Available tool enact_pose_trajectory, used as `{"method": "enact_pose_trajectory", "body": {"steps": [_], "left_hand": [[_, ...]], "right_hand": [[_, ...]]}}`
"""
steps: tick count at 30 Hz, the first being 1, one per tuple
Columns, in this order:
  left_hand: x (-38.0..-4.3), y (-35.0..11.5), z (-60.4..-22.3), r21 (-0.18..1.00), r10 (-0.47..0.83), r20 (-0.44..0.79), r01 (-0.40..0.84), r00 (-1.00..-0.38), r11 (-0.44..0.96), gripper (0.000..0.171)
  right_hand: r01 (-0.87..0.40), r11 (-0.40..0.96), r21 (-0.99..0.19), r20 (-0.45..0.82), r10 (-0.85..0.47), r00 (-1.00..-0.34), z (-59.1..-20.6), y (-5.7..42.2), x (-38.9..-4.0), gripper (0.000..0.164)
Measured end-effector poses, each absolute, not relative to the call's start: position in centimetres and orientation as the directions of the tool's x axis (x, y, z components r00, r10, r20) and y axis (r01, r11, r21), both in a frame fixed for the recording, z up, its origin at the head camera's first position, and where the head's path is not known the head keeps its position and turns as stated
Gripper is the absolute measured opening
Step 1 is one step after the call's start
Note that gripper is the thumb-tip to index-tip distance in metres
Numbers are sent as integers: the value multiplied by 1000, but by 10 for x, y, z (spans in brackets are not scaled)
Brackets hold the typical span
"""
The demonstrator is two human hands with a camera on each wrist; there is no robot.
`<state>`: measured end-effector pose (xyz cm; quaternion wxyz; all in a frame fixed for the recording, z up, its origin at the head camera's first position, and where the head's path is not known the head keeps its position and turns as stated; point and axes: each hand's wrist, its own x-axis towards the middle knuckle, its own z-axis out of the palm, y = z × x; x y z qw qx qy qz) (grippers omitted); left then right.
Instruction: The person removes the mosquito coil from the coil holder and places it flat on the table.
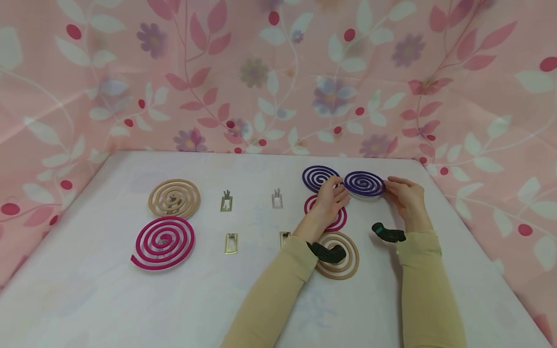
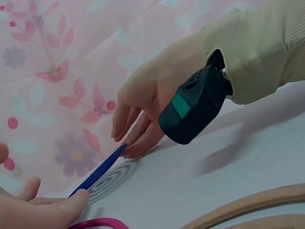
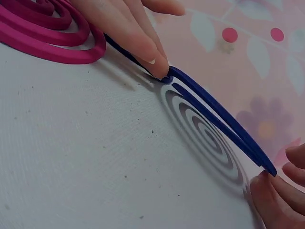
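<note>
Both hands hold a dark blue mosquito coil (image 1: 364, 183) just above the table, with its spiral shadow below. My left hand (image 1: 330, 200) pinches its left edge between thumb and fingers, as the left wrist view shows. At the opposite edge, my right hand (image 1: 406, 195) grips the coil with its fingertips. Another dark blue coil (image 1: 316, 177) lies left of it, partly behind the left hand. Under the left hand and wrist lie a magenta coil (image 1: 341, 220) and a tan coil (image 1: 353, 261), each partly covered.
On the left lie a tan coil (image 1: 193, 193) and a magenta coil (image 1: 163, 241). Between the groups are small metal stands, including a gold one (image 1: 226, 209), a silver one (image 1: 277, 208), another gold one (image 1: 231, 253), and one partly hidden by the left sleeve. Floral cloth (image 1: 261, 96) hangs behind.
</note>
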<state>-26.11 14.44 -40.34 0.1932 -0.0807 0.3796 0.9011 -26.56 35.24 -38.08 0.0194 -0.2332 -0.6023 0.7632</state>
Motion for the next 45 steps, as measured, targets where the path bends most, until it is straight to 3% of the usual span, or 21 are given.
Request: {"method": "enact_pose_trajectory", "body": {"steps": [9,16,25,37,45], "left_hand": [[-259,148,-403,638,372,-265,-451,-889,-624,38],[-260,151,-406,668,423,-242,-466,-873,-580,59],[-262,149,-407,673,431,-237,-467,-871,-574,66],[-261,146,-408,684,437,-242,-472,-866,-556,66],[-262,147,-408,678,440,-253,-482,-862,-555,68]], "right_hand": [[244,-274,-930,-326,308,-894,-379,351,-266,14],[232,-287,-929,-323,332,-886,-381,349,-267,15],[210,-280,-937,-301,337,-892,-381,346,-270,12],[270,-184,-945,-318,326,-890,-383,339,-275,54],[276,-138,-951,-306,302,-903,-382,334,-277,57]]}}
